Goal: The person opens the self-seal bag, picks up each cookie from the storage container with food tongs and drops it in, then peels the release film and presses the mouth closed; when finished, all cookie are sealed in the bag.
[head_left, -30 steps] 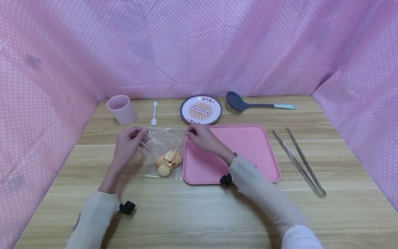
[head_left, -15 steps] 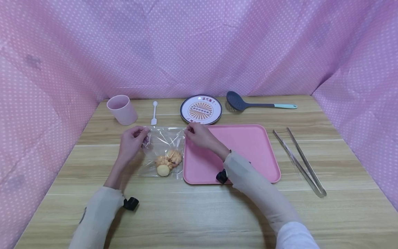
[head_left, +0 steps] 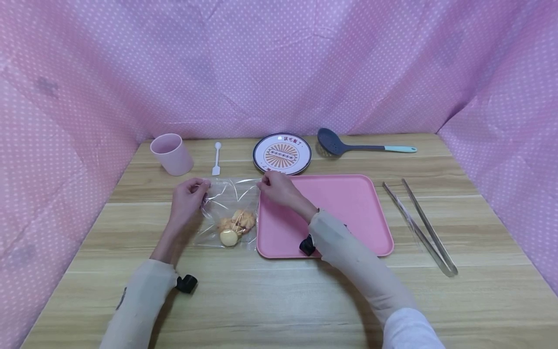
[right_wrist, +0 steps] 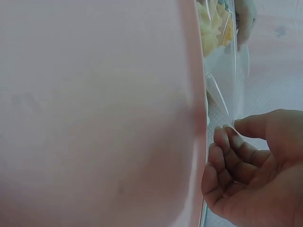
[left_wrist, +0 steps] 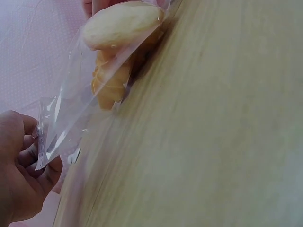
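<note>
A clear plastic bag [head_left: 226, 194] with several cookies [head_left: 237, 224] in its lower part is on the table, left of the pink tray [head_left: 335, 208]. At the bag's upper left corner my left hand [head_left: 186, 199] pinches the film between thumb and fingers. My right hand [head_left: 281, 189] pinches the upper right corner, over the tray's left edge. The left wrist view has a pale round cookie [left_wrist: 123, 23] close by, inside the film. Thumb and fingertips of the right hand [right_wrist: 265, 161] meet on the bag's edge in the right wrist view.
Along the back stand a pink cup [head_left: 172, 155], a small white spatula [head_left: 216, 159], a printed plate [head_left: 282, 154] and a dark slotted spoon [head_left: 333, 142]. Metal tongs [head_left: 429, 232] lie right of the tray. Pink dotted cloth [head_left: 279, 68] surrounds the table.
Both forearms have shifted slightly, the left to the right and the right to the left. The bag's film has moved a little and the cookies have settled slightly within it. Both hands keep their pinch.
</note>
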Tool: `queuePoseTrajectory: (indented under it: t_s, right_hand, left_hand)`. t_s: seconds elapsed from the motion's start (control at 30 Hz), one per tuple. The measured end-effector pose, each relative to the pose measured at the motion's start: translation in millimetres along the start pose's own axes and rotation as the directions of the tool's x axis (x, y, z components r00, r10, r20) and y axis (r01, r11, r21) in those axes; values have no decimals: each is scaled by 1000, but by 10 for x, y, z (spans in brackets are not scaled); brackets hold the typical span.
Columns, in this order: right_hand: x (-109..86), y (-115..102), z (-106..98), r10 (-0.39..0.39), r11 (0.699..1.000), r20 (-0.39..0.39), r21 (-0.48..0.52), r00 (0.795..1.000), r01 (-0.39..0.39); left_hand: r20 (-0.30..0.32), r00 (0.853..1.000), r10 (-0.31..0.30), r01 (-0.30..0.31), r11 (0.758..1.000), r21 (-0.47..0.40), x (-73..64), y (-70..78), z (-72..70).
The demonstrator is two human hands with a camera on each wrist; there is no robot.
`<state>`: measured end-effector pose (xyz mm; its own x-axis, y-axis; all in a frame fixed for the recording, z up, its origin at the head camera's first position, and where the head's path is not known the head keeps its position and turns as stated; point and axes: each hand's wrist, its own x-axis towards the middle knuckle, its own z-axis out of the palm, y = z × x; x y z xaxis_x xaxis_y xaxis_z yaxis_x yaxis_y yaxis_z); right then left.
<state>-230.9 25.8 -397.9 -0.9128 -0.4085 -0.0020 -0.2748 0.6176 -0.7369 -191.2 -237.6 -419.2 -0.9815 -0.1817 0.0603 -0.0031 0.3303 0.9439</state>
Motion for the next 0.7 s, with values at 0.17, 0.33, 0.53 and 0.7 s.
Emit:
queuePoseTrajectory:
  t_s: [0.17, 0.33, 0.53, 0.7]
  right_hand:
    - [2, 1, 3, 14, 1000, 0, -6, 1000, -14]
    - [-3, 10, -7, 19, 1000, 6, -3, 1000, -19]
    - [-36, 5, -67, 35, 999, 29, 26, 999, -36]
    - [-80, 42, -196, 35, 999, 2, 13, 999, -35]
  left_hand:
    - [15, 999, -50, 51, 997, -57, -13, 18, 10]
    - [37, 996, -85, 89, 988, -128, -27, 29, 7]
    - [22, 996, -81, 83, 987, -136, -54, 55, -13]
    - [-20, 999, 43, -43, 999, -23, -28, 56, -64]
